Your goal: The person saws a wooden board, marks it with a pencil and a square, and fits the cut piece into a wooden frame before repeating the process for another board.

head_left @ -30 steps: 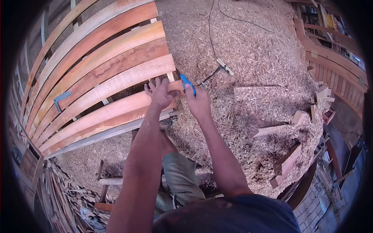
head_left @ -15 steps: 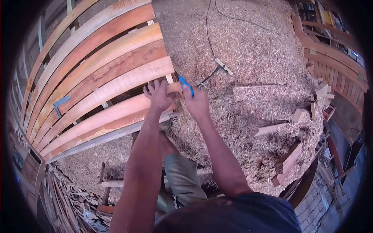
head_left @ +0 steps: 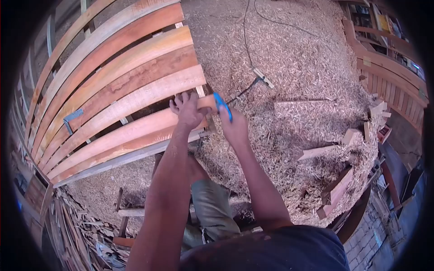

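1. I see curved planks (head_left: 122, 86) on the left: smooth sawn wood, pale to reddish, laid side by side. Loose shavings (head_left: 294, 58) cover the floor far and right.
2. One blue tool (head_left: 222, 105), slim, plastic-looking, sits mid-scene at the plank end (head_left: 205, 103).
3. Two hands: the left hand (head_left: 187, 110) is wrapped on that plank end, the right hand (head_left: 235, 126) clamped on the blue tool.
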Available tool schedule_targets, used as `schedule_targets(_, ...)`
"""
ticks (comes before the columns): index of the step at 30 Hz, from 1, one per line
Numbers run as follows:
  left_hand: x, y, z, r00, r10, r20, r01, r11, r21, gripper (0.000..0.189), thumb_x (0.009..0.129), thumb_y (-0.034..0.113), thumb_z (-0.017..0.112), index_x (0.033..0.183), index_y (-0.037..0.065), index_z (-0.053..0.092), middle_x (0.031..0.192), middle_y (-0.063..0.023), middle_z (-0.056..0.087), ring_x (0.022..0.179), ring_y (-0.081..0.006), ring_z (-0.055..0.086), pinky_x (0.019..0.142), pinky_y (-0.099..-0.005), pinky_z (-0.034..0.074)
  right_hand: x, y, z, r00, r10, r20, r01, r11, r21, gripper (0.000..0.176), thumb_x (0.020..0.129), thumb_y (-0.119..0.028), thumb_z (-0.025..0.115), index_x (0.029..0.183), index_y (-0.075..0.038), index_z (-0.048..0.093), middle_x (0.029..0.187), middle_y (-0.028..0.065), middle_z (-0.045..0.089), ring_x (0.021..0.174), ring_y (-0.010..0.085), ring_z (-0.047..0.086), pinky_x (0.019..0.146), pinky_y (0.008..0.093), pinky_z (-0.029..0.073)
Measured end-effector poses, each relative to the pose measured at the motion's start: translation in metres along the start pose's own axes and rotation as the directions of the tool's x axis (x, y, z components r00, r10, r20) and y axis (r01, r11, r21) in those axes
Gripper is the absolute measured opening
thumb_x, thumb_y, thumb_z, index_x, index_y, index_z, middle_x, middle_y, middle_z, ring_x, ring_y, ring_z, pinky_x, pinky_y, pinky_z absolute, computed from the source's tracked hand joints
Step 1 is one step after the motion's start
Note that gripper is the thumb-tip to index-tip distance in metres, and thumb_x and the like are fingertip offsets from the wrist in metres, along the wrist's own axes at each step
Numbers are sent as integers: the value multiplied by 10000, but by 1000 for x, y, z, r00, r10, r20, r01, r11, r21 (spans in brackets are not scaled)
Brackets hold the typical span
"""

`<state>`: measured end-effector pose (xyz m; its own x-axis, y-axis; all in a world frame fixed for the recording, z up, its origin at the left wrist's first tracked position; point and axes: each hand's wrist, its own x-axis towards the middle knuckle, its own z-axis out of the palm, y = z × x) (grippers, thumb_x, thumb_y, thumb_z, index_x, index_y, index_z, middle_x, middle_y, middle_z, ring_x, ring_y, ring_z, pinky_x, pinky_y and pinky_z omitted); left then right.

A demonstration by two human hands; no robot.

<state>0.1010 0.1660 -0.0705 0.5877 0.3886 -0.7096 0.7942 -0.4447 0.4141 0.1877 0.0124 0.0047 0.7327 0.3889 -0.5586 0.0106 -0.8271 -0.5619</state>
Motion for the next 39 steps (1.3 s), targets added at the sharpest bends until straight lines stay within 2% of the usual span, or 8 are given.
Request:
schedule_targets(8, 5, -10, 9, 998, 52, -28, -53, 998, -18, 829, 799, 485, 874, 1448, 124, 504, 1563, -247, 359, 1518, -511, 200, 1203, -722, 60, -214, -23, -117, 942, 333, 47, -336, 940, 57, 385, 1062, -302, 635, 1294, -5, 715, 791, 124, 715, 693, 152, 700, 643, 340, 542)
schedule_targets(14, 5, 2, -10, 999, -3, 35, 3, 1000, -7, 769, 741, 442, 916, 1327, 92, 562, 1607, -256, 351, 1544, -527, 191, 1225, -722, 51, -31, 16, 3, 997, 40, -65, -38, 999, 27, 369, 1069, -357, 601, 1170, -25, 729, 762, 231, 679, 678, 363, 704, 649, 449, 543)
schedule_targets(17, -12, -1, 0, 1000, 4, 27, -3, 1000, -26, 790, 736, 435, 921, 1350, 92, 560, 1626, -268, 333, 1551, -533, 179, 1225, -724, 40, -7, -11, 3, 998, -22, -56, 25, 998, 59, 408, 1090, -370, 597, 981, 5, 718, 658, 133, 592, 600, 224, 600, 586, 427, 468)
schedule_targets(23, 3, -3, 4, 1000, 14, 2, -14, 1000, 14, 920, 732, 487, 923, 1459, 115, 501, 1586, -251, 360, 1535, -524, 191, 1228, -725, 48, -219, -22, -111, 964, 260, -56, -253, 961, 111, 378, 1081, -339, 606, 1100, 11, 747, 655, 76, 589, 598, 132, 553, 566, 355, 447)
schedule_targets(26, 3, -3, 1, 999, 1, 41, -2, 1000, 11, 944, 716, 492, 932, 1463, 115, 494, 1573, -252, 368, 1529, -528, 196, 1227, -722, 51, -176, 19, -70, 978, 187, -94, -193, 980, -56, 370, 1068, -315, 628, 1246, -10, 736, 779, 166, 710, 663, 225, 699, 659, 380, 546)
schedule_targets(29, 1, -1, 2, 1000, 10, -15, -10, 1000, 6, 932, 722, 488, 929, 1460, 122, 494, 1582, -264, 360, 1529, -532, 198, 1225, -720, 59, -59, 8, -13, 993, 92, -78, -85, 992, 96, 390, 1070, -363, 612, 1104, 5, 740, 738, 203, 681, 629, 340, 684, 606, 457, 510)
schedule_targets(31, -4, -4, 4, 1000, 17, -18, -17, 1000, 10, 930, 727, 485, 927, 1466, 130, 488, 1602, -268, 351, 1531, -533, 203, 1225, -716, 64, -8, -2, 2, 1000, -2, -26, 5, 996, 87, 432, 1086, -385, 600, 954, 15, 691, 661, 147, 588, 581, 224, 560, 564, 424, 432)
schedule_targets(39, 3, 0, 1, 1000, 16, -9, -16, 1000, -5, 815, 739, 455, 925, 1375, 113, 546, 1578, -228, 365, 1518, -498, 221, 1221, -720, 61, -210, -14, -101, 964, 264, -35, -262, 963, 56, 342, 1068, -300, 624, 1228, -22, 742, 754, 153, 689, 670, 211, 710, 614, 381, 522)
